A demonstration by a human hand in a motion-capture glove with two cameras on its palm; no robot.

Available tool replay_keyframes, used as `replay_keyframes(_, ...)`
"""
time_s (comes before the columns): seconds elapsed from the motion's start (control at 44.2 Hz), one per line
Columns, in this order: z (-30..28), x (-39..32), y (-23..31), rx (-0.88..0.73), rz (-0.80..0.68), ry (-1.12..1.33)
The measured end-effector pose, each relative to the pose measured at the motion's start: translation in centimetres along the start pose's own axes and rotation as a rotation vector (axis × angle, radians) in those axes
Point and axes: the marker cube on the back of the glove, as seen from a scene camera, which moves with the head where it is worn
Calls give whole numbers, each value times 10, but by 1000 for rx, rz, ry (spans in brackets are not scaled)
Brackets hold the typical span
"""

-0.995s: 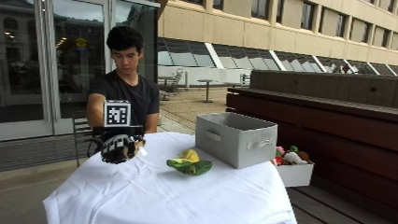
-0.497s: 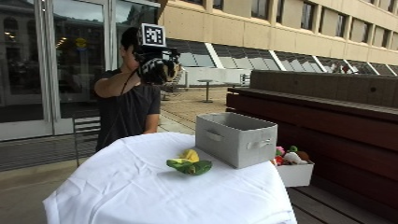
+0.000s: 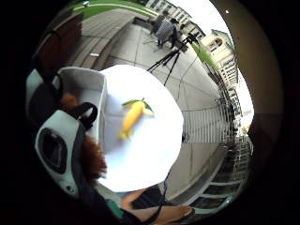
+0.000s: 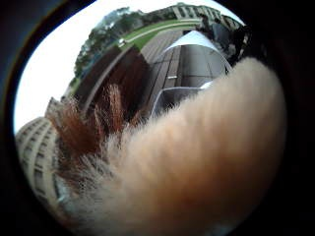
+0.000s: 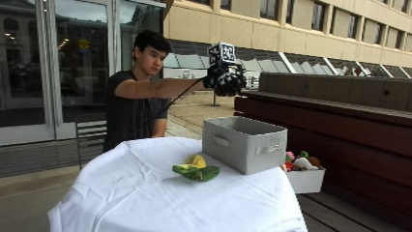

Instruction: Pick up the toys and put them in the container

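A furry plush toy (image 4: 197, 167), tan with reddish-brown tufts, sits against the palm of the gloved right hand (image 5: 225, 81), whose fingers are curled around it; in the outside view the hand is in the upper middle of the frame, raised on an outstretched arm well above the grey fabric container (image 5: 244, 143). The thumb side palm view is mostly filled by the toy's fur, with the container's open top visible beyond it. The container stands at the right of the surface (image 5: 128, 193), which is covered with a white cloth. A yellow and green plush toy (image 5: 196, 169) lies on the cloth near the middle of the frame, just beside the container's front corner. At the lower right, off the surface, a small white box (image 5: 306, 180) holds more toys.
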Motion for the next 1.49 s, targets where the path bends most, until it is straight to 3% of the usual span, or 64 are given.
replay_keyframes(0.181, 50, -27, -4, -143, -45, -112)
replay_keyframes(0.384, 45, -8, -4, -98, -51, -83)
replay_keyframes(0.656, 42, 109, -10, -66, -16, 45)
replay_keyframes(0.859, 108, 193, -11, -114, -32, 59)
replay_keyframes(1.085, 201, 217, 8, -160, -72, 56)
replay_keyframes(1.221, 245, 214, 14, -161, -186, -9)
replay_keyframes(1.379, 281, 201, 19, -175, -497, -124)
replay_keyframes(1.492, 301, 197, 18, -146, -569, -139)
